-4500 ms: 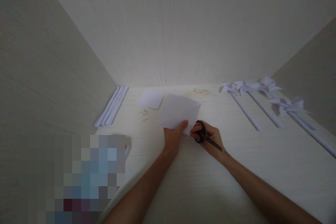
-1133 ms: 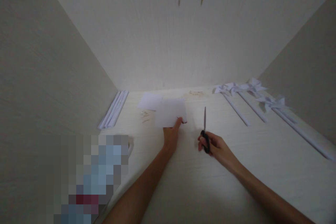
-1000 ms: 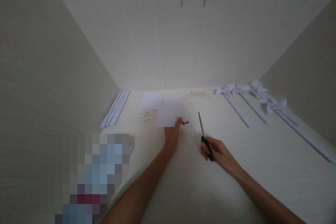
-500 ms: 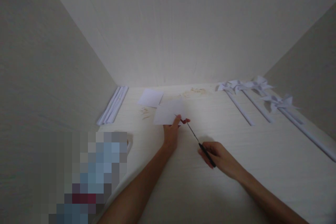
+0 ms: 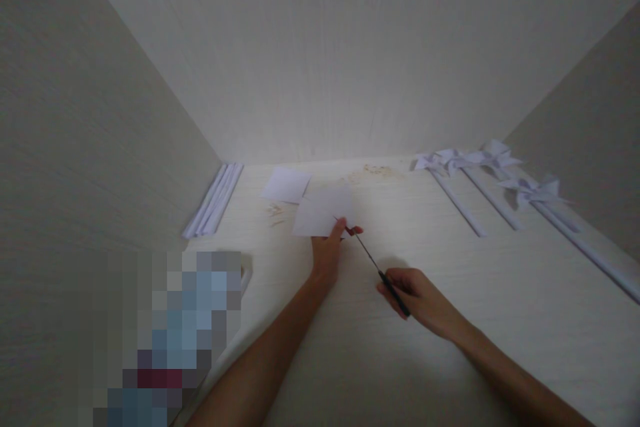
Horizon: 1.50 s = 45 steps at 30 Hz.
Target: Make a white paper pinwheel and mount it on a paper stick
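1. Rolled paper sticks (image 5: pixel 213 201) first, far left, lying in a bundle tight along the left wall, well apart from your hands.
2. Blurred-out block bottom left; just beside it a small pale thing I can't make out.
3. Moving in: a spare white square (image 5: pixel 286 185) lies flat near the back wall, with a scatter of little wooden bits (image 5: pixel 275 212) just in front of it.
4. Now the action. Your left hand (image 5: pixel 327 256) pinches the near edge of the paper sheet (image 5: pixel 323 212), thumb on top, holding it a little off the table.
5. Your right hand (image 5: pixel 419 293) is clenched round the black handles of the scissors (image 5: pixel 381 272). Their long axis runs on a diagonal, handles low right, blades reaching up-left, and the tips sit right at the sheet's near right corner beside your left thumb.
6. So the sheet lies ahead and left of the scissors, with your left hand the nearer one.
7. Further right, finished paper pinwheels (image 5: pixel 493 180) lie in a row on long white sticks, heads toward the back wall, well clear of you.
8. Surface: a pale wood-grain table (image 5: pixel 380 360), boxed in by matching panels left, back and right. Light is dim.
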Available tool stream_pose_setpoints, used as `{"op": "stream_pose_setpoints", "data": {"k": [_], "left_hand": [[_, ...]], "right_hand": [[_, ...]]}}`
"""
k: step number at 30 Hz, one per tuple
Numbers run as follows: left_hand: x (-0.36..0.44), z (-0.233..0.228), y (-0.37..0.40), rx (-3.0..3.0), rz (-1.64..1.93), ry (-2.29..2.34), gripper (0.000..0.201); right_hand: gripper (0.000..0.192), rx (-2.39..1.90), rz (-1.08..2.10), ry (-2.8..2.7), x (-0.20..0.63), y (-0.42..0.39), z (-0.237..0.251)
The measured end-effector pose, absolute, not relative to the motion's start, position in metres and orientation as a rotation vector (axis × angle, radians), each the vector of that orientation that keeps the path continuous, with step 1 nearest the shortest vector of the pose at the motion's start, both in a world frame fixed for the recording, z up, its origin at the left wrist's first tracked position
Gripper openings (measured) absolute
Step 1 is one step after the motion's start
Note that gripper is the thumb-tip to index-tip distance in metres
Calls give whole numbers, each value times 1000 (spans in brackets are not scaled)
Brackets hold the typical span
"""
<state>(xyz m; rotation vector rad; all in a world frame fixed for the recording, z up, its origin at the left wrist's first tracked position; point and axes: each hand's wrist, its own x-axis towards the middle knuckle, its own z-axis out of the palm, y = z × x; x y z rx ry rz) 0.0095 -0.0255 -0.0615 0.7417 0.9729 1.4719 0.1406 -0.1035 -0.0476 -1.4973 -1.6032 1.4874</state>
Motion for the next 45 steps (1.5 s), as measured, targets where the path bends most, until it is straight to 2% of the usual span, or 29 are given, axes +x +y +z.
{"op": "stream_pose_setpoints", "data": {"k": [45], "left_hand": [[8, -60, -26, 763, 1444, 1011, 18]], "right_hand": [[34, -1498, 1513, -1579, 142, -104, -50]]}}
